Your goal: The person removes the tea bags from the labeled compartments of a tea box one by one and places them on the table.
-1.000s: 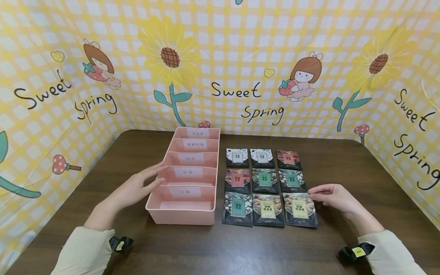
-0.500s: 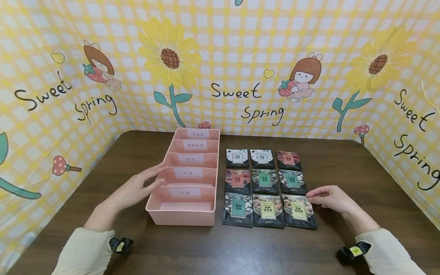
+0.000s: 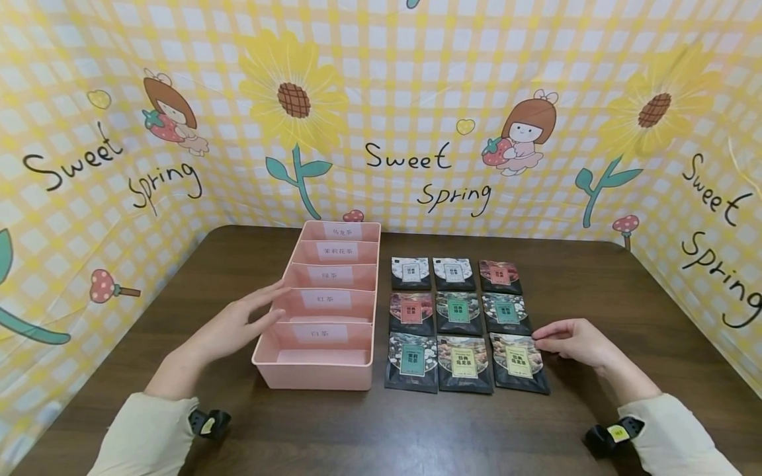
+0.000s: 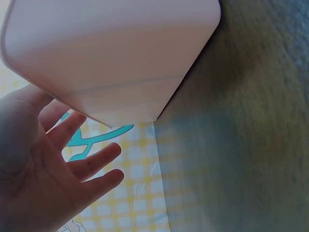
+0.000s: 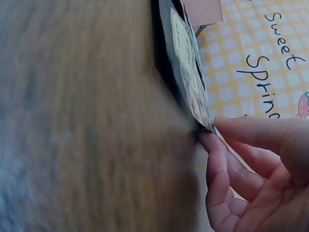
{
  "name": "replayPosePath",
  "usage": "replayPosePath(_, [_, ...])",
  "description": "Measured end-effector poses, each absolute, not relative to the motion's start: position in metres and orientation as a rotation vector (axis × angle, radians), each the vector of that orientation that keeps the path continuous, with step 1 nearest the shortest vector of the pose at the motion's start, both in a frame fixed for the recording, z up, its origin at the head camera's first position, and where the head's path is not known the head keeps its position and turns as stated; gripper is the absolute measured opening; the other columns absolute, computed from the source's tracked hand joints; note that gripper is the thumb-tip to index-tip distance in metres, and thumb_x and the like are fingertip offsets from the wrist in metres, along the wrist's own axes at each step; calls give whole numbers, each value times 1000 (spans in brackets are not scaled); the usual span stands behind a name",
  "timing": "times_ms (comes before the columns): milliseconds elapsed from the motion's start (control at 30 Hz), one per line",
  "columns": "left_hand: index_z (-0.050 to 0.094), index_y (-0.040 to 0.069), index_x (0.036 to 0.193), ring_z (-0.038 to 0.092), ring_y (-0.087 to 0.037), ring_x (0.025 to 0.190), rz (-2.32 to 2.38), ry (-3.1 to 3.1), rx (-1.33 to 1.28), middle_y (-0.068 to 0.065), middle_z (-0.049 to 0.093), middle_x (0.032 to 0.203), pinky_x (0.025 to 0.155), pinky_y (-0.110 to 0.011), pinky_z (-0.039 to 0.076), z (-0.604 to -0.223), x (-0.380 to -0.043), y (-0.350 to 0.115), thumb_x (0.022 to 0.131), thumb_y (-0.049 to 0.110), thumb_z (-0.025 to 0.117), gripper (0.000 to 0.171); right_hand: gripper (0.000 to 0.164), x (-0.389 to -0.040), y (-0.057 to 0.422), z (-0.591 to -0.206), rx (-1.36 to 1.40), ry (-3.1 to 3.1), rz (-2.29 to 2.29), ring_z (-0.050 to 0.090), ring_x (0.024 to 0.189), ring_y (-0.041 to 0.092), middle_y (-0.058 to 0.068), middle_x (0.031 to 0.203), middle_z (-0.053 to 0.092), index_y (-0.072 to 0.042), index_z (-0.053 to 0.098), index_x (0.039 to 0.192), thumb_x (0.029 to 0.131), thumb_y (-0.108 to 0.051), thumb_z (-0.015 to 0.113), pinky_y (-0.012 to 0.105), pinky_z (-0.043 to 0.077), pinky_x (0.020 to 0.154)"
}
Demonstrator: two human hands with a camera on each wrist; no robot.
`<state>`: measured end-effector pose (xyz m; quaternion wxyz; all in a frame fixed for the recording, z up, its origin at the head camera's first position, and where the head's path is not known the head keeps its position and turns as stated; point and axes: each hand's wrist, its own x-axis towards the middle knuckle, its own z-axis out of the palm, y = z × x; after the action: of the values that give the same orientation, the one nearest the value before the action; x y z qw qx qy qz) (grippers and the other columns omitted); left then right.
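Note:
My right hand (image 3: 580, 342) pinches the upper right corner of a black tea sachet with a yellow label (image 3: 518, 363), the nearest one on the right. In the right wrist view, thumb and fingertips (image 5: 219, 122) meet at that sachet's edge. On the other side, my left hand (image 3: 235, 324) rests at the left rim of a pink divided box (image 3: 318, 377). The left wrist view has its thumb and forefinger partly hidden behind the rim, while the other fingers (image 4: 99, 162) extend loosely outside the wall. Paper labels with Chinese writing mark the box's compartments.
Several more tea sachets lie flat in rows right of the box, including a white-label sachet (image 3: 411, 272), a red-label sachet (image 3: 411, 312) and a green-label sachet (image 3: 457, 312). A yellow checked cloth (image 3: 405, 99) hangs behind the brown table (image 3: 440, 433).
The pinched sachet's corner shifts slightly as the right hand dips and rises a little with it. The left hand and the box stay in place.

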<state>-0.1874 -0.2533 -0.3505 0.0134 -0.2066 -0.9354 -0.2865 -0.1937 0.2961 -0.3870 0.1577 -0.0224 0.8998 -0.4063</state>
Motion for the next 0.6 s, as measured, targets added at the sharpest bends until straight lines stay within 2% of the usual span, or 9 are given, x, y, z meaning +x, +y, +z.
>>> replayPosePath(333, [45,9,138,34,-43,135,-891,-2924,-653,-20,35,148,106,-59,30,-348,-189,-253,96,29,52,47,35,-195,296,-383,-99,2589,-1117,55,73,9,7,93,72,4,67,106,86,-25,67,27,46,64])
replayPosePath(600, [45,4,138,37,-42,133,-848,-2938,-703,-23,40,144,106,-57,31,-339,-192,-252,95,28,53,50,39,-198,295,-367,-109,2683,-1055,60,88,15,15,105,69,1,66,109,88,-32,64,27,49,71])
